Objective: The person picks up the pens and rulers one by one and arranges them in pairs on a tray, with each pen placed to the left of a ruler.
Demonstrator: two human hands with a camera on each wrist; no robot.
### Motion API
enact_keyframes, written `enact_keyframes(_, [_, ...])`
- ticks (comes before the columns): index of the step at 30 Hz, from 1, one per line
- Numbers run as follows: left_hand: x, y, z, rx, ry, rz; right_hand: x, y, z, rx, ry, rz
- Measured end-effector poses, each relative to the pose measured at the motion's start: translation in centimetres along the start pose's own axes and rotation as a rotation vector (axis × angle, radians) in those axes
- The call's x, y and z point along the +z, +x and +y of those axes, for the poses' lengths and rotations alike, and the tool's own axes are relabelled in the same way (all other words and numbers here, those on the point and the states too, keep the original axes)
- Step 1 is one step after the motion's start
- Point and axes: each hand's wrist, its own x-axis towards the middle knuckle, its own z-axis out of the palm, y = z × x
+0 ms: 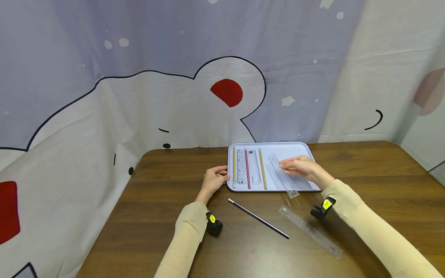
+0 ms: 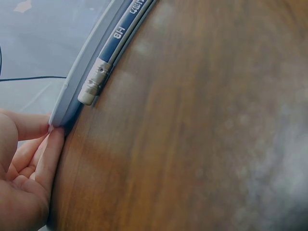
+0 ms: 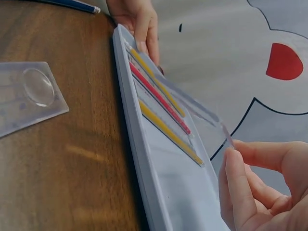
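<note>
My right hand [image 1: 304, 168] pinches a clear ruler [image 1: 288, 182] by its edge, holding it tilted over the right half of a white tray [image 1: 295, 147]. In the right wrist view, thumb and fingertips meet on the ruler's rim. At the tray's left side, my left hand [image 1: 211, 182] grips the rim; the left wrist view has thumb and fingers on either side of the tray edge [image 2: 70, 89]. Lined up inside the tray are a yellow pencil [image 1: 234, 166], a clear ruler [image 1: 241, 156], a red pencil [image 1: 247, 168], another clear ruler [image 1: 255, 166] and a second yellow pencil [image 1: 262, 168].
On the brown wooden table [image 1: 156, 216], a dark blue pencil [image 1: 259, 219] with a white eraser lies in front of the tray. A further clear ruler [image 1: 311, 231] lies to its right, slanted. A printed curtain [image 1: 139, 104] hangs behind the table.
</note>
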Motion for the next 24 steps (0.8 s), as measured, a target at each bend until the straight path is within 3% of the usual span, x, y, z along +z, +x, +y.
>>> enact_keyframes(10, [-0.1, 0.1, -0.2, 0.0, 0.005, -0.004, -0.1, 1.1, 0.1, 0.032, 0.046, 0.042])
enact_keyframes(24, [0.0, 0.4, -0.3, -0.006, 0.012, 0.003, 0.2, 2.3, -0.2, 0.052, -0.014, 0.092])
